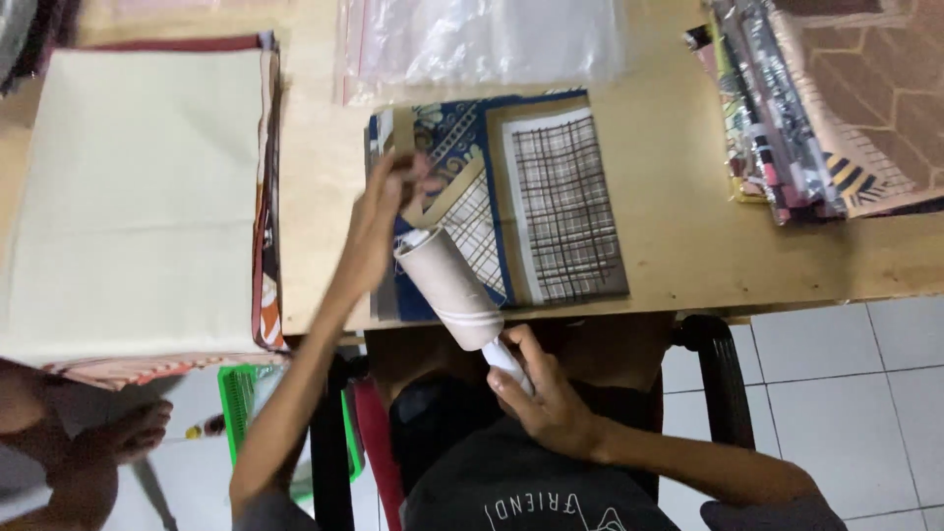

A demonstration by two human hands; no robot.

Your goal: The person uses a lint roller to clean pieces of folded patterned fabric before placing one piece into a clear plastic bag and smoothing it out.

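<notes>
Your right hand (546, 398) is wrapped tight round the white handle of a lint roller (452, 285), its pale cylinder angled up across the near edge of the folded cloth (531, 197). Your left hand (383, 216) is blurred, fingers curled down at the roller's top end and the cloth's corner; whether it pinches anything, you cannot tell. That cloth lies flat on the wooden tabletop (669, 236), a blue border around beige with a dark checked panel. Just beyond it sits a glossy clear plastic bag (482, 44). Far left, a big cream fabric stack (138, 187) with reddish edges; far right, a pile of patterned folded cloths (816, 108), some in shiny wrap. Below the edge, a green basket (236, 393) and white floor tiles (846, 374).
</notes>
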